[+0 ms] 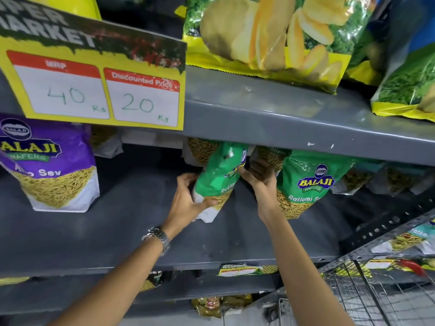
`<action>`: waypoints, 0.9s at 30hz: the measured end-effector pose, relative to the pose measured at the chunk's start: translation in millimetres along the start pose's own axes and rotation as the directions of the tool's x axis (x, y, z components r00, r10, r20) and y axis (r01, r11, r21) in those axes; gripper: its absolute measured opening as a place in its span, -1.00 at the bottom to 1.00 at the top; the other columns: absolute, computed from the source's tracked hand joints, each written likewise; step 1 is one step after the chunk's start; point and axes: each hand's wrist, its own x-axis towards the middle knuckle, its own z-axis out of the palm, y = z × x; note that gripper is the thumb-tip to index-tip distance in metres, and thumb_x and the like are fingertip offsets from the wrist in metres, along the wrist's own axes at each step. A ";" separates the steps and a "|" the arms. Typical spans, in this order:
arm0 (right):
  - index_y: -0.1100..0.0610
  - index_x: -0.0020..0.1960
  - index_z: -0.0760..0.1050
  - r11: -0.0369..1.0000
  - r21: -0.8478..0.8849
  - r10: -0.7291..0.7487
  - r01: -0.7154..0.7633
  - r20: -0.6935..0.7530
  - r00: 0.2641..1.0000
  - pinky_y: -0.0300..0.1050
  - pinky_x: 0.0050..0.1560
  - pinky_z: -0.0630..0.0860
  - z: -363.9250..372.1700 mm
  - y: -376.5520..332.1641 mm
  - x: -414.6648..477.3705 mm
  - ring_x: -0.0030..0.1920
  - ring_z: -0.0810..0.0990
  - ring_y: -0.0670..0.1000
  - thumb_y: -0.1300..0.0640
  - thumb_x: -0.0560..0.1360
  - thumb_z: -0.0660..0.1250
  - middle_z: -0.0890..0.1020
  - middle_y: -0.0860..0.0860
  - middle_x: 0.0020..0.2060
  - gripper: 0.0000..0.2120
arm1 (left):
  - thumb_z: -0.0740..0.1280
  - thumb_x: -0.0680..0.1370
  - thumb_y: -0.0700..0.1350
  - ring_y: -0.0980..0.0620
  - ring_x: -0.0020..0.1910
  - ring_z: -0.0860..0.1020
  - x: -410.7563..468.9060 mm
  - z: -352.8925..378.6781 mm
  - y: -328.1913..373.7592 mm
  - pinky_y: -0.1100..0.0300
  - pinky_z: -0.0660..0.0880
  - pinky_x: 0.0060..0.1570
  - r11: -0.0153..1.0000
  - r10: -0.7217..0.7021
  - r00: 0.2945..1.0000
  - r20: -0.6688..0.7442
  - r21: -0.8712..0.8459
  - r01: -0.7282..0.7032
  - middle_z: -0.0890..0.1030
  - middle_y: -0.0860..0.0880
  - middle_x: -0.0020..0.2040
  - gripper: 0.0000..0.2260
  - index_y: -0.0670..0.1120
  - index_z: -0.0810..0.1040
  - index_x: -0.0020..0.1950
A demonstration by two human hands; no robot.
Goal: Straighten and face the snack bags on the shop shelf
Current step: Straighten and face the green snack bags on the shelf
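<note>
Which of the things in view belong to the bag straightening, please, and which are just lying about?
Job: tilted green Ratlami Sev bag in left hand and right hand; upright green Ratlami Sev bag; purple Aloo Sev bag.
Lying about: price sign; wire basket; wristwatch.

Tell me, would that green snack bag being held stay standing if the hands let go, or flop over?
Probably it would flop: the green Ratlami sev bag is tilted, gripped by the left hand and right hand. Its glossy, crinkled film looks soft and somewhat slippery. It likely feels light, since its neighbour stands unaided.
</note>
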 end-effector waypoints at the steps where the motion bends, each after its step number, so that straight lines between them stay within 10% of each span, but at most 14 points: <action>1: 0.26 0.17 0.41 1.000 -0.014 0.011 -0.010 0.043 0.999 -0.37 -0.09 0.54 0.0 1.4 4.1 -0.08 0.65 -0.23 0.38 0.36 0.45 0.63 0.02 -0.01 -0.57 | 0.51 0.09 0.20 0.06 0.12 0.49 2.8 -6.8 -0.2 0.51 0.35 -0.09 0.999 0.003 1.000 0.030 0.040 -0.005 0.50 -0.03 0.17 -0.17 -0.05 0.23 0.21; 10: 0.10 0.17 0.50 0.990 -0.074 0.130 -0.116 0.228 0.965 -0.32 0.03 0.53 -8.7 4.5 13.4 0.12 0.63 -0.09 0.26 0.29 0.50 0.65 0.05 0.13 -0.53 | 0.54 0.30 -0.03 0.04 0.05 0.50 28.2 -46.9 -0.9 -0.04 0.56 0.11 0.960 0.141 0.968 0.210 0.211 -0.186 0.41 -0.07 0.08 -0.43 -0.20 0.48 0.23; 15: 0.05 0.12 0.45 0.989 -0.099 0.130 -0.109 0.235 0.963 -0.28 -0.01 0.56 -11.2 9.6 6.2 -0.01 0.65 -0.14 0.42 0.34 0.43 0.65 -0.01 0.01 -0.55 | 0.47 0.39 -0.24 0.38 0.01 0.54 27.8 -48.4 -9.7 0.21 0.56 0.09 0.989 0.094 0.985 0.141 0.096 -0.108 0.54 -0.05 0.17 -0.49 -0.18 0.42 0.31; 18: 0.13 0.15 0.45 0.987 -0.118 0.124 -0.105 0.166 0.978 -0.25 -0.04 0.58 -8.7 14.6 1.9 0.01 0.65 -0.04 0.40 0.31 0.47 0.66 0.09 0.05 -0.53 | 0.33 0.51 -0.28 0.21 0.13 0.53 21.1 -44.7 -14.5 0.47 0.43 0.13 0.989 0.096 0.994 0.045 0.108 -0.100 0.53 -0.02 0.18 -0.55 -0.19 0.33 0.38; 27: 0.06 0.09 0.50 0.988 -0.130 0.092 -0.082 0.075 0.993 0.04 0.12 0.59 -4.2 25.1 -11.7 0.14 0.62 0.17 0.27 0.25 0.57 0.66 0.18 0.10 -0.53 | 0.14 0.59 -0.30 -0.04 -0.11 0.57 4.3 -25.4 -15.5 0.40 0.37 -0.25 0.969 0.166 0.974 -0.152 0.209 -0.132 0.64 -0.12 -0.03 -0.75 -0.21 0.44 0.25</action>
